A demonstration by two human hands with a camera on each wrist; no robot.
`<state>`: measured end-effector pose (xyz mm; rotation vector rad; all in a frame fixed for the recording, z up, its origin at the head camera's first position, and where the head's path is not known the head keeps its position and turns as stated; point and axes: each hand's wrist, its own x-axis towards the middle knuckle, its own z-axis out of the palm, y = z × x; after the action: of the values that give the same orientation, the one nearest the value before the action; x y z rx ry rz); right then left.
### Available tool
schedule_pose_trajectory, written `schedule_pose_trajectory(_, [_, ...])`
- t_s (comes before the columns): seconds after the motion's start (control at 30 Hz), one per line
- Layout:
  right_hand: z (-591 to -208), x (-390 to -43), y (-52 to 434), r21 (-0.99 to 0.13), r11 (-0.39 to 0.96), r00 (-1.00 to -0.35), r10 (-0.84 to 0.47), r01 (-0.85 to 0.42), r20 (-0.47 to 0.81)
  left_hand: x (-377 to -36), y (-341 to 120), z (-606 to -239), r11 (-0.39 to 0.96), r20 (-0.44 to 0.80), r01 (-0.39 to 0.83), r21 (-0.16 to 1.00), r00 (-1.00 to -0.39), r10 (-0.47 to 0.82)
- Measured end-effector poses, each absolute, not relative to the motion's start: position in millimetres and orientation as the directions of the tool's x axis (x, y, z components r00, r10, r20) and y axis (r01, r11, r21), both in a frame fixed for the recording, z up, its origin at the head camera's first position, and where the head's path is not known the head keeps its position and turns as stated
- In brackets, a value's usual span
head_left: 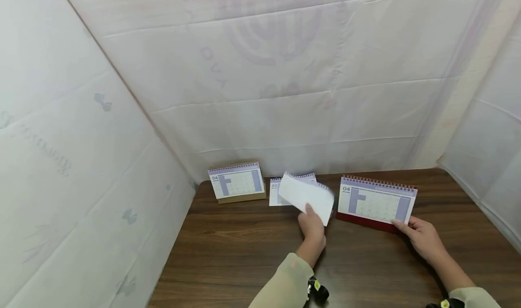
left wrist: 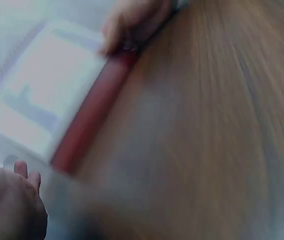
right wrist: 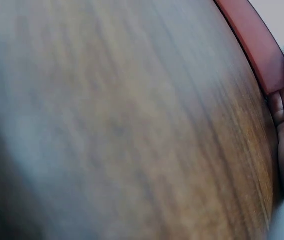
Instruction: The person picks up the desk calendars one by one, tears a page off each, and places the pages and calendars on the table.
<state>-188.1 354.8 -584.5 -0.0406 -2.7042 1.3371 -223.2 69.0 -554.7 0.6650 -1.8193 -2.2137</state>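
Observation:
In the head view my left hand [head_left: 311,226] pinches a blank white calendar page [head_left: 301,192], thumb on top; its perforated edge faces away and its right side is blurred. The page partly covers another calendar page [head_left: 275,198] marked 03, lying on the table. My right hand [head_left: 423,239] grips the lower right corner of a desk calendar [head_left: 372,201] with a red base, thumb on its front and fingers behind. That calendar stands tilted back and shows 04. In the right wrist view, fingertips [right wrist: 278,107] meet the end of the red base [right wrist: 262,45].
A second desk calendar [head_left: 237,181] on a tan base, also showing 04, stands at the table's back left. The brown wood table [head_left: 228,253] ends at pale fabric walls [head_left: 260,131] behind and on both sides.

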Motion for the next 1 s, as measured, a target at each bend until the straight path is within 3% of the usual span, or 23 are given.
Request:
schedule_pose_trajectory(0.1, [-583.1,-186.1,356.3,-0.792,0.611,-0.993,0.083,-0.014,0.081,-220.6,64.3,-561.4,-0.17,-0.229,-0.168,0.971,-0.86,-0.457])
schedule_pose_trajectory(0.27, [-580.8,-186.1,358.4,-0.795,0.606,-0.99,0.099,-0.017,0.097,-223.7,59.8,-558.7,-0.156,-0.155,-0.101,0.983,-0.908,-0.388])
schedule_pose_trajectory(0.47, [-582.4,-188.2,356.4,-0.806,0.591,-0.992,0.091,-0.019,0.09,-230.2,51.8,-556.8,-0.119,-0.104,-0.061,0.991,-0.909,-0.403])
schedule_pose_trajectory(0.77, [-578.8,-185.4,357.5,-0.832,0.554,-0.991,0.085,-0.041,0.105,-216.4,44.7,-555.0,0.048,0.145,0.137,0.989,-0.936,-0.32])
schedule_pose_trajectory(1.0, [-581.5,-184.8,354.2,-0.859,0.507,-0.99,0.071,-0.072,0.124,-207.3,47.1,-546.8,0.155,0.212,0.174,0.972,-0.937,-0.277])
